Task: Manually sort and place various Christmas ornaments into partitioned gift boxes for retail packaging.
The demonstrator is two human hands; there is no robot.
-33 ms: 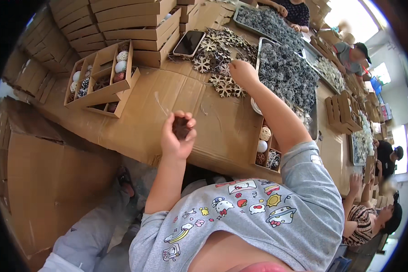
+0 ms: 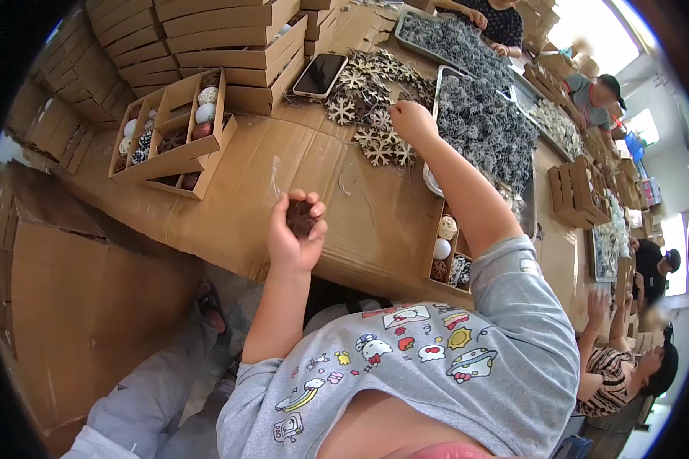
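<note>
My left hand [image 2: 297, 237] is above the near part of the table, palm up, its fingers curled round a dark brown ornament [image 2: 302, 219]. That ornament looks like stacked snowflake shapes, partly covered by the fingers. A thin clear thread [image 2: 275, 177] shows just beyond the fingertips. Farther off to the right, my right hand [image 2: 415, 125] reaches to the edge of a pile of wooden snowflakes [image 2: 379, 145]. Its fingers are bent together at the snowflakes, and what they pinch, if anything, is hidden. A phone [image 2: 320, 75] lies left of the pile.
Divided cardboard boxes with balls and cones stand at the left [image 2: 161, 99] and below my right forearm [image 2: 441, 269]. Tall stacks of boxes [image 2: 222, 34] rise at the back left. Trays of frosted grey cones [image 2: 486, 126] lie at the right. Several people work farther along the table.
My left hand has shifted slightly to the left with the brown ornament in it. My right hand stays at the snowflake pile.
</note>
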